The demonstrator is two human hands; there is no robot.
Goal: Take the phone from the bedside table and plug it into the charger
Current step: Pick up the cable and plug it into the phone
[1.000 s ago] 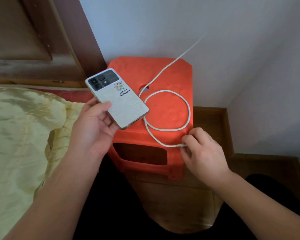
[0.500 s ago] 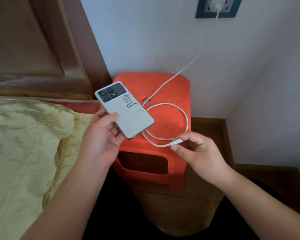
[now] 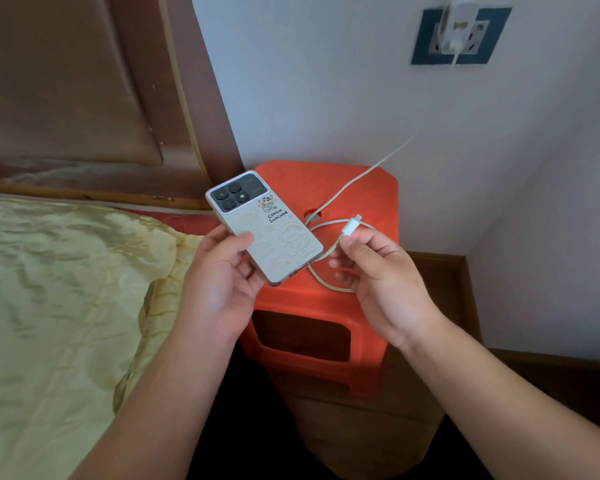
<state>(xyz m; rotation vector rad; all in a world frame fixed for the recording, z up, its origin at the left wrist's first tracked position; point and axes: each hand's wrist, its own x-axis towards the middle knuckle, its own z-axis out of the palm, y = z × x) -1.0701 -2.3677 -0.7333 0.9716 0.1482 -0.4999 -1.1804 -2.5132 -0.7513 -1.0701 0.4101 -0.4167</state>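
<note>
My left hand (image 3: 219, 282) holds a white phone (image 3: 264, 225) back side up, its dark camera block pointing away, above the front left of the orange plastic stool (image 3: 361, 188). My right hand (image 3: 388, 275) pinches the white plug (image 3: 351, 226) of the charger cable (image 3: 368, 174), tip pointing up and right, a short way right of the phone's lower end. Plug and phone are apart. The cable loops on the stool and climbs to a white charger (image 3: 459, 27) in the wall socket.
A bed with a yellow-green cover (image 3: 59, 306) lies at the left, under a brown padded headboard (image 3: 84, 91). The stool stands in a corner between two pale walls. A wooden skirting ledge (image 3: 444, 271) runs along the right wall behind my right hand.
My right hand picked the cable end off the stool's front edge and raised it, plug now tipped upward. The left hand kept the phone. The view tilted up, showing the socket.
</note>
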